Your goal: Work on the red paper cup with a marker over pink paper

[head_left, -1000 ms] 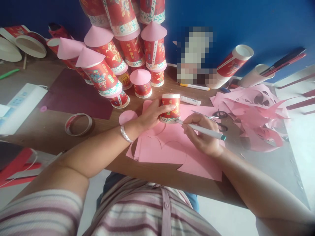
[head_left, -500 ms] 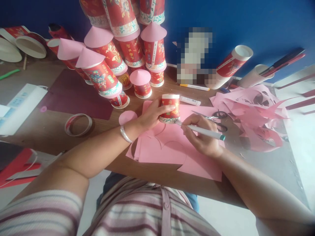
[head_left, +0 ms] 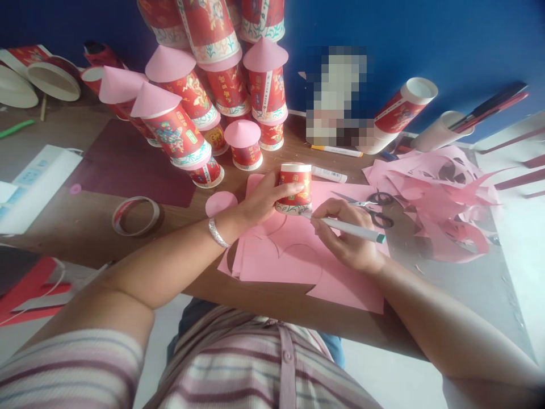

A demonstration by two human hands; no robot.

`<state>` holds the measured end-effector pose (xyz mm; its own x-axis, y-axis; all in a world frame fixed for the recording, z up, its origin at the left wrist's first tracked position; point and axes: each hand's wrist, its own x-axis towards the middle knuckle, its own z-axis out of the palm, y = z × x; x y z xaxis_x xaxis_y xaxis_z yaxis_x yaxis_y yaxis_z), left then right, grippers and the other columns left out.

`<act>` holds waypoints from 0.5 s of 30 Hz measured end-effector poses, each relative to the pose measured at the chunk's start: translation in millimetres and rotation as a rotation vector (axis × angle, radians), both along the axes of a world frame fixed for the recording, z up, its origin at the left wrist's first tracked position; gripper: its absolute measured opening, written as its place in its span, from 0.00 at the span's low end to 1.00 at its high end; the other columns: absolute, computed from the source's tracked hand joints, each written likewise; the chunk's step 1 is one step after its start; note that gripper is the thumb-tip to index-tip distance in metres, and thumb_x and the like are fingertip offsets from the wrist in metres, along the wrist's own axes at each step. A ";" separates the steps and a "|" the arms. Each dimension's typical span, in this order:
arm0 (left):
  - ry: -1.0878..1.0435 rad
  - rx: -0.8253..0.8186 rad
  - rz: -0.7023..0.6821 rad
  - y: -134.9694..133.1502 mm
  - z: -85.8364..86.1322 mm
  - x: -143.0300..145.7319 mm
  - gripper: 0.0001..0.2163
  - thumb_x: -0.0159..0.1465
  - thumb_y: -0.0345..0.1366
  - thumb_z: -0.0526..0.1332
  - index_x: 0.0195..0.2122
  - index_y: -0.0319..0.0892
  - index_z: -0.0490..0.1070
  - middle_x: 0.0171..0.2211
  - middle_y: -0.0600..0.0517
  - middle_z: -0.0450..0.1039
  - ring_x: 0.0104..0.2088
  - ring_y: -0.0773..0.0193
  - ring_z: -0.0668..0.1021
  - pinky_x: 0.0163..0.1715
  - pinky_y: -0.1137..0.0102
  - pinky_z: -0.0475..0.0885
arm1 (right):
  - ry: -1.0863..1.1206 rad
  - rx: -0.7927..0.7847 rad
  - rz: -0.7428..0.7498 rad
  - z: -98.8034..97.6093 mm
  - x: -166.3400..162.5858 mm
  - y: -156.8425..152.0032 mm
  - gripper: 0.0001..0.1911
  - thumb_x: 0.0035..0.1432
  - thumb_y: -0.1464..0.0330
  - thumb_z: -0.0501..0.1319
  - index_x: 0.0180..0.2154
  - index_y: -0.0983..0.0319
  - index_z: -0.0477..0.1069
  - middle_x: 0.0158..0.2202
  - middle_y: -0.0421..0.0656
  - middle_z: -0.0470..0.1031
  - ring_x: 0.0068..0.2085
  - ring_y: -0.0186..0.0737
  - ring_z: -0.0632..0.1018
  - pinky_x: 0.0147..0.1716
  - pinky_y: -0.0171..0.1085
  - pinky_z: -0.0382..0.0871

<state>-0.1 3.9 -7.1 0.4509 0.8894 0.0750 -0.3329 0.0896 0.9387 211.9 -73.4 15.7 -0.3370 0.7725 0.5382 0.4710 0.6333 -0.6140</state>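
My left hand (head_left: 266,199) is wrapped round a red paper cup (head_left: 299,196), its thumb across the printed front. A white band with green squiggles runs along the cup's lower edge. In my right hand (head_left: 351,236) is a white marker pen (head_left: 355,229) with a green end, gripped like a pencil. Its tip meets the white band, or comes very close to it; I cannot tell which. Beneath both hands lie pink paper sheets (head_left: 272,264) with curved outlines on them. A pair of scissors (head_left: 377,209) rests just behind my right hand, partly hidden by it.
Stacked red cups with pink cone tops (head_left: 168,108) rise at the back left. Pink paper scraps (head_left: 451,199) are heaped on the right, near a pen holder (head_left: 443,133). A glue stick (head_left: 330,174) lies behind the cup. A cardboard ring (head_left: 136,216) sits at left.
The marker pen and my right hand have shifted slightly to the left along the cup's lower band. My left hand and the cup have barely moved.
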 end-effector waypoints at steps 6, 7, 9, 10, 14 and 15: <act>0.032 0.008 -0.002 1.8 -3.4 -0.2 0.17 0.64 0.49 0.78 0.40 0.43 0.77 0.35 0.52 0.78 0.36 0.62 0.80 0.39 0.67 0.80 | 0.009 -0.006 0.002 -1.9 -1.4 0.3 0.08 0.72 0.73 0.66 0.40 0.55 0.74 0.33 0.37 0.85 0.30 0.36 0.82 0.30 0.35 0.75; 0.033 0.008 -0.004 2.2 -4.0 -0.1 0.17 0.63 0.48 0.79 0.41 0.43 0.77 0.35 0.52 0.78 0.37 0.62 0.81 0.39 0.67 0.80 | 0.009 -0.012 0.003 -2.3 -1.7 0.3 0.07 0.73 0.73 0.66 0.40 0.55 0.74 0.33 0.37 0.85 0.30 0.36 0.82 0.30 0.36 0.76; 0.025 0.003 -0.011 2.5 -4.9 0.0 0.18 0.63 0.48 0.79 0.42 0.42 0.78 0.36 0.52 0.79 0.37 0.62 0.81 0.39 0.68 0.80 | 0.009 -0.026 0.001 -2.9 -2.0 0.1 0.07 0.73 0.72 0.66 0.40 0.55 0.74 0.33 0.37 0.85 0.29 0.37 0.82 0.30 0.36 0.76; 0.021 0.000 -0.014 2.6 -5.0 0.0 0.18 0.62 0.48 0.79 0.42 0.43 0.78 0.36 0.52 0.79 0.37 0.62 0.81 0.39 0.68 0.80 | 0.013 -0.034 -0.002 -2.8 -1.9 -0.2 0.07 0.73 0.72 0.66 0.40 0.55 0.74 0.33 0.37 0.85 0.29 0.37 0.82 0.30 0.36 0.76; 0.009 -0.019 -0.020 1.8 -3.0 0.1 0.18 0.62 0.48 0.79 0.41 0.43 0.77 0.35 0.53 0.77 0.36 0.63 0.79 0.39 0.68 0.78 | 0.050 -0.068 -0.006 0.2 -0.2 -2.0 0.06 0.73 0.70 0.67 0.39 0.55 0.75 0.33 0.38 0.85 0.29 0.38 0.82 0.31 0.37 0.77; 0.005 -0.025 -0.020 1.5 -2.1 0.1 0.18 0.62 0.48 0.79 0.41 0.43 0.77 0.35 0.53 0.77 0.35 0.63 0.79 0.38 0.68 0.78 | 0.064 -0.083 -0.011 1.3 0.2 -2.7 0.06 0.73 0.70 0.67 0.39 0.55 0.75 0.32 0.38 0.85 0.29 0.38 0.82 0.31 0.38 0.78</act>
<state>-0.1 5.4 -9.2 0.4688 0.8819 0.0505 -0.3263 0.1197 0.9377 212.1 -76.1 17.0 -0.2953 0.8190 0.4920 0.4359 0.5738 -0.6934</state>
